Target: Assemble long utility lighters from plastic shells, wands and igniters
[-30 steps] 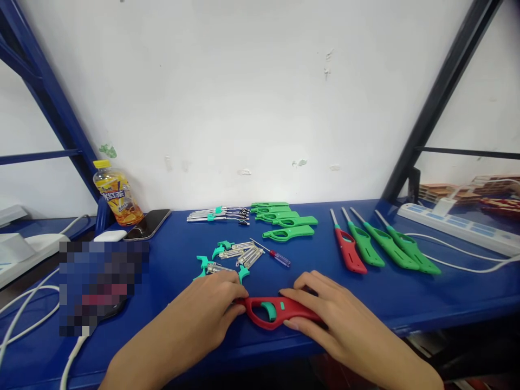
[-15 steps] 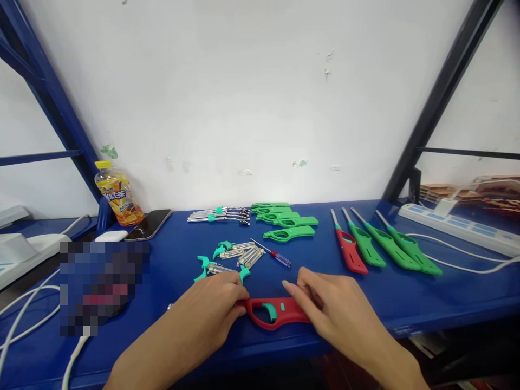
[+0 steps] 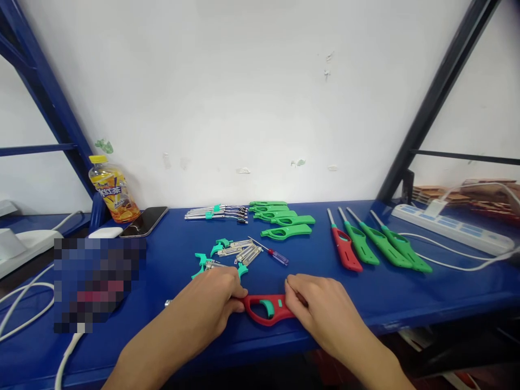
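Note:
A red lighter body (image 3: pixel 280 307) with a teal trigger lies level near the table's front edge. My left hand (image 3: pixel 221 295) pinches its narrow left end, and a metal tip pokes out on the far side of that wrist. Around the right end of the red body, the fingers of my right hand (image 3: pixel 311 298) are closed. Just beyond my hands lie teal triggers (image 3: pixel 202 261), small clear-and-metal pieces (image 3: pixel 248 253) and a screwdriver (image 3: pixel 278 257) with a purple handle.
Green lighter shells (image 3: pixel 286 232) and metal rods (image 3: pixel 215 212) lie at the back. Finished-looking lighters (image 3: pixel 347 249) rest at the right, beside a power strip (image 3: pixel 453 227). A bottle (image 3: pixel 116 192), a phone (image 3: pixel 146 221) and cables are at the left.
My right hand has shifted left along the red body, and its raised thumb and fingers have closed on it. The whole view has moved slightly.

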{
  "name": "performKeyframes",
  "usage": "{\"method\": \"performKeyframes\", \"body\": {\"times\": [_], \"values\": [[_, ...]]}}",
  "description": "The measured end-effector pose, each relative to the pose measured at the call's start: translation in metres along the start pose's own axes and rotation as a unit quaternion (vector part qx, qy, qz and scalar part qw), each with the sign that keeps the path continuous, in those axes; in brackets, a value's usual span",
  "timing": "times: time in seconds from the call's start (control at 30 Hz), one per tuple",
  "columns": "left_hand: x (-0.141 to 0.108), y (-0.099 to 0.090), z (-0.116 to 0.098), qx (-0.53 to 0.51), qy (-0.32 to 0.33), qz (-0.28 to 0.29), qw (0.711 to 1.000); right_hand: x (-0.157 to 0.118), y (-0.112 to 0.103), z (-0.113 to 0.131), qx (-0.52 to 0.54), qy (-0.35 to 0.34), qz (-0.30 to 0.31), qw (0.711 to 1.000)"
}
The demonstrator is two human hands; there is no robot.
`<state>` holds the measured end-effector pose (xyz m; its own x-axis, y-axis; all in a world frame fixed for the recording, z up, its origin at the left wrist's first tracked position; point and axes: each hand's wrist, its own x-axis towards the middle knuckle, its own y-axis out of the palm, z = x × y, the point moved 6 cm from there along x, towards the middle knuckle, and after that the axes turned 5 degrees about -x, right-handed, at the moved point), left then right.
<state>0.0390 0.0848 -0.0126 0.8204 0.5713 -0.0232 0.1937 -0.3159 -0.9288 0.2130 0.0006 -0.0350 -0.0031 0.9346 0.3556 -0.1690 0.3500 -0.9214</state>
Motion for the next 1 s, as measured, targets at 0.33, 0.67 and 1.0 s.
{"method": "performKeyframes", "body": {"times": [0.33, 0.67, 1.0], "values": [[0.01, 0.011, 0.003, 0.079, -0.046, 0.024, 0.996, -0.005, 0.001, 0.004, -0.04, -0.027, -0.011, 0.999], [0.008, 0.01, -0.004, 0.069, -0.036, 0.026, 0.997, -0.007, 0.005, 0.0, -0.017, -0.005, -0.058, 0.998], [-0.018, -0.01, 0.003, 0.054, -0.026, -0.001, 0.998, -0.012, 0.008, -0.011, 0.06, 0.023, -0.101, 0.993]]}}
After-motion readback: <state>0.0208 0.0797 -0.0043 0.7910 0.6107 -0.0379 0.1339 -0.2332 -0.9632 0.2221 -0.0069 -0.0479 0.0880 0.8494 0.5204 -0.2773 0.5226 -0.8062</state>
